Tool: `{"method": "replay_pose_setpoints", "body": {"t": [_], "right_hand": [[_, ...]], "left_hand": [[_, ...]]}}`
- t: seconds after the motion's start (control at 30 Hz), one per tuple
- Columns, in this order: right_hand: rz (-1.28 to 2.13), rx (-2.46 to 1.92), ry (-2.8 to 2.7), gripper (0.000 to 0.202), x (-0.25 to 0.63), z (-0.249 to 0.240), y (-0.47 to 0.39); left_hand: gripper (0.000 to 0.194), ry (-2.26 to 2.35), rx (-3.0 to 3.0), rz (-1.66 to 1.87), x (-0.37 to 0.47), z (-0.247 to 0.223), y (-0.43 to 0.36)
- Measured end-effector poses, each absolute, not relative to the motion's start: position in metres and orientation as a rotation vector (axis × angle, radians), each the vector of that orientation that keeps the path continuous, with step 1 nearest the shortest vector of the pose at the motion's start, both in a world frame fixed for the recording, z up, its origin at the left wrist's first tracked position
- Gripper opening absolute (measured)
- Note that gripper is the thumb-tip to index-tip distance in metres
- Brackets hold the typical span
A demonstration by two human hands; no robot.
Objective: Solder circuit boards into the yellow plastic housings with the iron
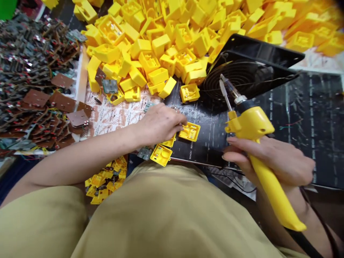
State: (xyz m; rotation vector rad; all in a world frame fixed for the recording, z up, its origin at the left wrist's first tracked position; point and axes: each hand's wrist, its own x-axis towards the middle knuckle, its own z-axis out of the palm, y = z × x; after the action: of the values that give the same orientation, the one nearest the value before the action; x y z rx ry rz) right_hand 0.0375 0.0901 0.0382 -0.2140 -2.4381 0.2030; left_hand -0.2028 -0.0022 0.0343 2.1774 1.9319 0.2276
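Note:
My left hand [162,123] is closed at the left edge of an open yellow case [190,132] on the dark mat, its fingertips pinched on something I cannot make out. Another yellow case [161,155] lies below it at the table's front edge, with one more partly under the hand. On the right, my right hand [271,157] grips a yellow soldering gun [251,122], whose metal tip points up and left in front of the black fan. A single yellow case [189,92] sits beyond my left hand.
Yellow cases [158,43] are heaped across the back. Brown circuit boards [34,96] pile up at the left. A black fan [249,68] stands tilted behind the gun. More yellow parts [107,179] lie below the table edge.

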Motion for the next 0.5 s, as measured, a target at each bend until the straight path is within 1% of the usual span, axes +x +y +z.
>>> {"method": "replay_pose_setpoints", "body": {"t": [0.17, 0.27, 0.33, 0.43, 0.5], "right_hand": [[0.330, -0.134, -2.590, 0.039, 0.028, 0.022, 0.096], [0.374, -0.043, -2.643, 0.036, 0.011, 0.008, 0.101], [0.278, -0.044, -2.638, 0.033, 0.004, 0.002, 0.101], [0.020, -0.192, -2.577, 0.029, 0.005, 0.004, 0.094], [-0.014, -0.227, -2.570, 0.033, 0.008, 0.010, 0.088]], "left_hand": [[0.017, 2.009, 2.070, 0.337, -0.215, 0.049, -0.005], [0.018, 2.097, 1.955, 0.495, -0.229, 0.064, -0.011], [0.018, 2.119, 1.866, 0.614, -0.238, 0.069, -0.017], [0.019, 2.072, 1.708, 0.737, -0.252, 0.067, -0.025], [0.020, 2.034, 1.644, 0.760, -0.258, 0.061, -0.029]]}}
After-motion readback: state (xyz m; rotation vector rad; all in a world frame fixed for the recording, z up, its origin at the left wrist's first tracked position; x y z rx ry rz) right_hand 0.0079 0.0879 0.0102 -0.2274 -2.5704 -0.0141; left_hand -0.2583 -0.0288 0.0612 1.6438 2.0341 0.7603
